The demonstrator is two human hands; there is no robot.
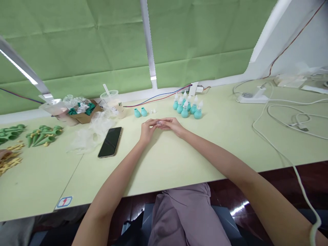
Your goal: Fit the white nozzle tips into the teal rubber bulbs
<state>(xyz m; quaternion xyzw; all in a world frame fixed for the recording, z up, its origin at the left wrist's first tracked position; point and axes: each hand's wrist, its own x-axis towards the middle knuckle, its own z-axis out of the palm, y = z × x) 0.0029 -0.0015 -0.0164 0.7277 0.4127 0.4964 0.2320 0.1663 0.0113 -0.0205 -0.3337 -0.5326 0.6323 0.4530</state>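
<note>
Green cloth (202, 37) covers the wall along the far edge of a pale counter (166, 160). Near the middle of that counter, left hand (148, 131) and right hand (174, 125) meet at the fingertips, both closed on a small pale piece (160, 123); the fingers hide most of it, so its shape cannot be told.

Just beyond them, toward the far edge, lie some tiny white bits (153, 111). Left of these, two teal bulbs (144, 112) stand side by side, open at the top. To the right, a cluster of tipped bulbs (184, 112) stands upright, each teal body topped with a clear, pointed tip. Red and blue wires (159, 95) run behind, close to the far edge.

Left of the left hand, a phone (110, 142) lies flat, screen dark, with a crumpled plastic bag (89, 135) next to it. A cup (116, 106) with a straw, an open box (88, 117) and a second cup (61, 114) line the far edge.

Farther left are green cones (44, 135) and yellow pieces (11, 164); a sticker (65, 202) marks the near edge. Toward the counter's right end sit a power strip (253, 98) and a looping white cable (282, 155).
</note>
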